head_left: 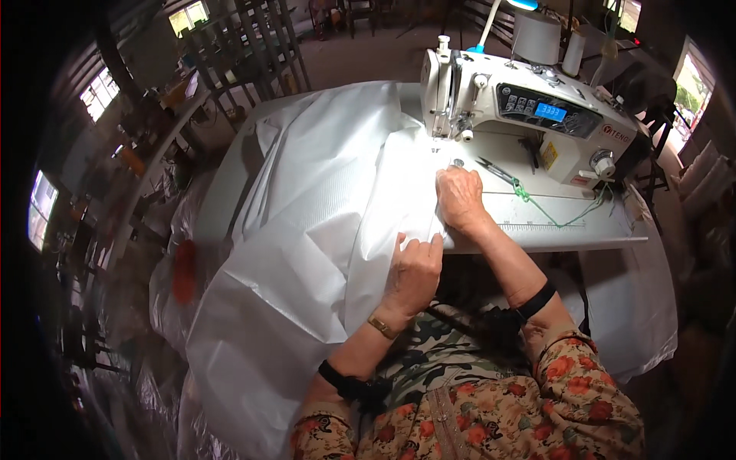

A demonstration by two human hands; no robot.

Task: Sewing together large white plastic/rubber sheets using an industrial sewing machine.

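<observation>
A large white woven sheet (314,207) spreads over the sewing machine table and hangs down its near left side. Its right edge runs up to the needle area of a white sewing machine (460,100). My right hand (462,201) is closed on that edge just in front of the presser foot (435,146), fingers curled under. Nearer to me, my left hand (418,274) pinches the same edge with bent fingers. The fingertips of both hands are partly hidden. Bright lamp light washes out the cloth under the needle.
Thread snips (497,170) on a green cord (548,216) lie right of my right hand. A thread cone (537,38) stands behind the machine. The table's front edge (552,245) passes below my right forearm. Clear plastic sheeting (165,345) hangs at the left.
</observation>
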